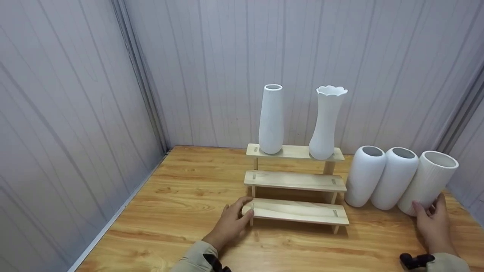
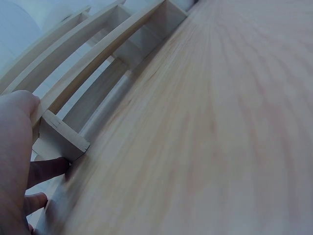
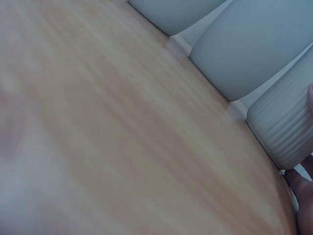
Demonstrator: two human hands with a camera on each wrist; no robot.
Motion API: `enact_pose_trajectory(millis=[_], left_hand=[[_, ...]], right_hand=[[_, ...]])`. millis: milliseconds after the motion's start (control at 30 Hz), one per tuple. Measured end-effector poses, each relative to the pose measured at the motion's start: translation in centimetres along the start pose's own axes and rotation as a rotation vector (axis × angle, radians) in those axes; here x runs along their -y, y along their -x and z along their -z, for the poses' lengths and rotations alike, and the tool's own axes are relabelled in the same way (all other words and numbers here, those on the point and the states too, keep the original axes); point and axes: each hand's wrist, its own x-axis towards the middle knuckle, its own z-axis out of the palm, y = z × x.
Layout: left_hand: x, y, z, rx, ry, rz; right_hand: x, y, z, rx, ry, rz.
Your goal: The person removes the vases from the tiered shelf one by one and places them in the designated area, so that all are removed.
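A three-step wooden display stand [image 1: 289, 180] stands on the table, and my left hand [image 1: 228, 223] grips the left end of its lowest step. In the left wrist view, the thumb [image 2: 22, 102] lies against the step and the fingers reach past its leg [image 2: 61, 134]. My right hand [image 1: 435, 226] holds a ribbed white vase [image 1: 431, 181] low down, with the thumb in front and the fingers round its right side. The right wrist view shows this vase's ribbed lower part [image 3: 281, 117] at the table, with part of the hand beside it.
Two smooth white vases [image 1: 365, 177] [image 1: 395, 179] stand in a row left of the ribbed one. On the top step are a slim tapered vase [image 1: 271, 121] and a vase with a wavy rim [image 1: 326, 124]. Panelled walls [image 1: 227, 68] bound the wooden table [image 1: 170, 204].
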Motion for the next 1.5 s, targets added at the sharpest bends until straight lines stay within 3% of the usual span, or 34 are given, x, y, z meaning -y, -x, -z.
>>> enact_pose_trajectory(millis=[667,1200,1500], left_hand=[[0.1,-0.1,-0.2,-0.002,-0.001,0.011],[0.0,-0.1,0.1,0.005,0.002,0.012],[0.2,-0.1,0.0,-0.001,0.005,0.006]], right_hand=[[0.5,-1.5,-0.1,0.0,0.023,-0.108],[0.9,-1.2,-0.4,-0.031,0.002,-0.119],[1.3,-0.8,-0.6,-0.115,-0.017,-0.271]])
